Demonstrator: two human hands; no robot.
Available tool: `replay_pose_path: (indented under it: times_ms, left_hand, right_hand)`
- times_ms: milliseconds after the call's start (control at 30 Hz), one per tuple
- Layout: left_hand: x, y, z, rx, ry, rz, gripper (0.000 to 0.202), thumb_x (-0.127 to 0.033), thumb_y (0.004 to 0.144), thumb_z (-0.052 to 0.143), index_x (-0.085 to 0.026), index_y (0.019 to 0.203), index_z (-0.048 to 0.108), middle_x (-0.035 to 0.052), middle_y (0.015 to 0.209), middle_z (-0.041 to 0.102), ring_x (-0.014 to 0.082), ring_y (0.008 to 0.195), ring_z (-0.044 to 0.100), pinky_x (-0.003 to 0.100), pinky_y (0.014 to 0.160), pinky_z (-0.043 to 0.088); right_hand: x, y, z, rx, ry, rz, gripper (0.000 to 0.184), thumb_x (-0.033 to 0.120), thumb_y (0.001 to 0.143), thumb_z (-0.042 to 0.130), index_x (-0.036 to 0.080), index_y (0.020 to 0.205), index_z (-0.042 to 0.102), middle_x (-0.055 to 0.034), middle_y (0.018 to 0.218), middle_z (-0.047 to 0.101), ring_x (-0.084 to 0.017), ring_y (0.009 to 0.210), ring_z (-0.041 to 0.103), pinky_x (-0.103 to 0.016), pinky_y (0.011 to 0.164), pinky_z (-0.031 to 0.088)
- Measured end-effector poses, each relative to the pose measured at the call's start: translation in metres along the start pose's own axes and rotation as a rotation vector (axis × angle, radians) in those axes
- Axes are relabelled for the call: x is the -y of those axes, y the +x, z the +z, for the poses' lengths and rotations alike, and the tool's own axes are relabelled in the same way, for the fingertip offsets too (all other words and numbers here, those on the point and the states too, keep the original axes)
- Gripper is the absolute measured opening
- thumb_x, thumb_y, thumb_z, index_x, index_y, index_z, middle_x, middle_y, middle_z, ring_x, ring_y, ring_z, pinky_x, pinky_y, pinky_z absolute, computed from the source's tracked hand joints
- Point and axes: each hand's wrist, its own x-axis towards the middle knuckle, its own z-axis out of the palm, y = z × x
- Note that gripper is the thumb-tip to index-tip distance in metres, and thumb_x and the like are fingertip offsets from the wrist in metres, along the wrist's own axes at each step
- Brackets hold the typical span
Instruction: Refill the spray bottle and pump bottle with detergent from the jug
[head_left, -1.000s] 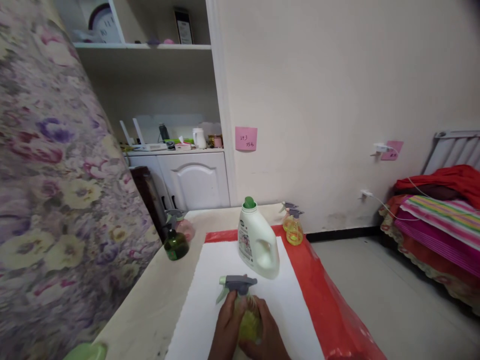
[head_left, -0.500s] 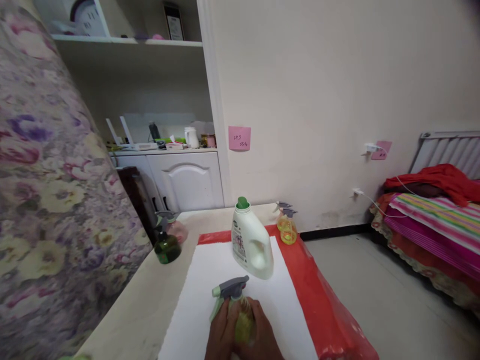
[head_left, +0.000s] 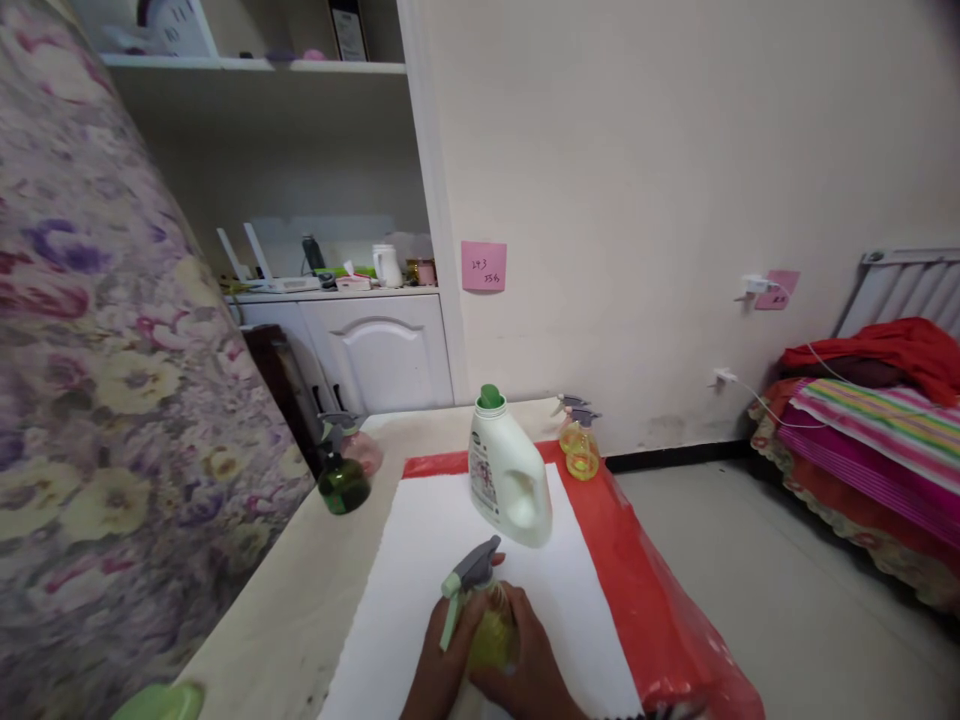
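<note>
Both hands close round a spray bottle (head_left: 491,640) of yellow liquid, low in the middle of the view. My left hand (head_left: 441,655) wraps its left side, by the pale green trigger of the grey spray head. Against the right side presses my right hand (head_left: 529,655), its thumb near the neck. The bottle is over the white sheet (head_left: 390,590); its base is partly hidden by my fingers. Just beyond stands a pale detergent jug (head_left: 510,475) with its green spout showing, no cap on it.
Two yellow spray bottles (head_left: 582,460) stand at the far right on red plastic (head_left: 652,610). At left are a dark green pump bottle (head_left: 343,487) and a pink spray bottle (head_left: 364,450). A green object (head_left: 161,702) lies at the near left table edge.
The spray bottle has turned slightly, its nozzle now pointing more downward and toward me. My hands have shifted their hold on it. The whole view has moved a little.
</note>
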Motion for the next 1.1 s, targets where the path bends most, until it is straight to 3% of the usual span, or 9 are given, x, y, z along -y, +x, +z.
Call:
replay_pose_path:
  times_ms: [167, 333, 467, 533, 667, 733, 867, 967, 1100]
  left_hand:
    - [-0.009, 0.005, -0.008, 0.055, 0.037, -0.02, 0.039, -0.052, 0.074, 0.064, -0.024, 0.101, 0.073, 0.0069, 0.118, 0.071, 0.0319, 0.116, 0.058, 0.043, 0.104, 0.043]
    - [-0.003, 0.015, -0.007, 0.098, -0.105, -0.017, 0.041, -0.041, 0.068, 0.075, -0.022, 0.102, 0.066, 0.0083, 0.106, 0.074, 0.0279, 0.097, 0.067, 0.035, 0.079, 0.053]
    - [0.003, 0.017, -0.012, 0.185, -0.155, 0.043, 0.058, -0.048, 0.064, 0.076, -0.022, 0.114, 0.061, 0.0112, 0.118, 0.069, 0.0295, 0.105, 0.064, 0.039, 0.09, 0.05]
    - [0.001, 0.015, -0.013, 0.216, -0.177, 0.037, 0.057, -0.053, 0.067, 0.071, -0.021, 0.114, 0.062, 0.0122, 0.12, 0.068, 0.031, 0.107, 0.063, 0.041, 0.093, 0.048]
    - [-0.009, 0.012, -0.007, 0.13, -0.188, 0.01, 0.039, -0.041, 0.07, 0.073, -0.02, 0.101, 0.065, 0.0099, 0.11, 0.073, 0.03, 0.105, 0.065, 0.041, 0.092, 0.047]
    - [-0.012, 0.011, -0.002, 0.082, -0.174, 0.013, 0.039, -0.035, 0.067, 0.077, -0.02, 0.101, 0.065, 0.0093, 0.11, 0.073, 0.0298, 0.108, 0.064, 0.041, 0.096, 0.046]
    - [-0.013, 0.009, 0.001, 0.09, -0.165, 0.028, 0.046, -0.043, 0.069, 0.072, -0.02, 0.108, 0.065, 0.0102, 0.118, 0.071, 0.0316, 0.115, 0.06, 0.043, 0.102, 0.043]
    - [-0.012, 0.007, -0.002, 0.093, -0.169, 0.029, 0.042, -0.045, 0.073, 0.068, -0.02, 0.107, 0.066, 0.0096, 0.114, 0.072, 0.0304, 0.112, 0.062, 0.042, 0.1, 0.044]
    - [-0.012, 0.007, -0.003, 0.027, -0.119, 0.007, 0.045, -0.04, 0.068, 0.075, -0.021, 0.108, 0.064, 0.0086, 0.105, 0.074, 0.0288, 0.1, 0.067, 0.039, 0.091, 0.049]
  right_hand:
    - [-0.006, -0.001, -0.001, -0.001, 0.008, -0.026, 0.077, 0.018, 0.056, 0.074, 0.027, 0.126, 0.043, -0.0038, 0.116, 0.062, -0.026, 0.107, 0.06, -0.039, 0.093, 0.048]
    - [-0.008, -0.001, -0.001, 0.023, -0.005, -0.037, 0.076, 0.019, 0.058, 0.074, 0.028, 0.127, 0.043, -0.003, 0.115, 0.06, -0.024, 0.106, 0.059, -0.038, 0.093, 0.048]
    - [-0.006, -0.002, -0.001, 0.005, -0.028, -0.008, 0.077, 0.013, 0.056, 0.072, 0.027, 0.126, 0.043, -0.0038, 0.116, 0.06, -0.026, 0.107, 0.059, -0.041, 0.094, 0.048]
    - [-0.005, -0.002, 0.0, 0.0, -0.036, -0.006, 0.077, 0.012, 0.055, 0.072, 0.027, 0.126, 0.044, -0.0043, 0.118, 0.06, -0.027, 0.108, 0.059, -0.043, 0.095, 0.048]
    - [-0.011, -0.003, -0.001, 0.008, -0.051, -0.005, 0.079, 0.014, 0.057, 0.074, 0.028, 0.128, 0.045, -0.0049, 0.121, 0.062, -0.029, 0.112, 0.059, -0.045, 0.096, 0.048]
    - [-0.018, -0.004, -0.001, -0.001, -0.085, 0.02, 0.082, 0.015, 0.057, 0.075, 0.028, 0.131, 0.044, -0.0072, 0.126, 0.06, -0.032, 0.119, 0.055, -0.049, 0.102, 0.044]
    - [-0.025, -0.006, -0.001, -0.006, -0.127, 0.066, 0.086, 0.017, 0.057, 0.077, 0.026, 0.135, 0.041, -0.0116, 0.136, 0.054, -0.035, 0.13, 0.047, -0.056, 0.108, 0.036]
    - [-0.019, -0.005, -0.001, 0.005, -0.095, 0.038, 0.085, 0.013, 0.057, 0.076, 0.027, 0.133, 0.041, -0.0095, 0.132, 0.056, -0.032, 0.125, 0.051, -0.052, 0.106, 0.041]
    - [-0.005, -0.003, -0.001, 0.014, -0.065, -0.023, 0.082, 0.008, 0.056, 0.073, 0.029, 0.129, 0.042, -0.0039, 0.124, 0.058, -0.026, 0.117, 0.056, -0.043, 0.102, 0.045]
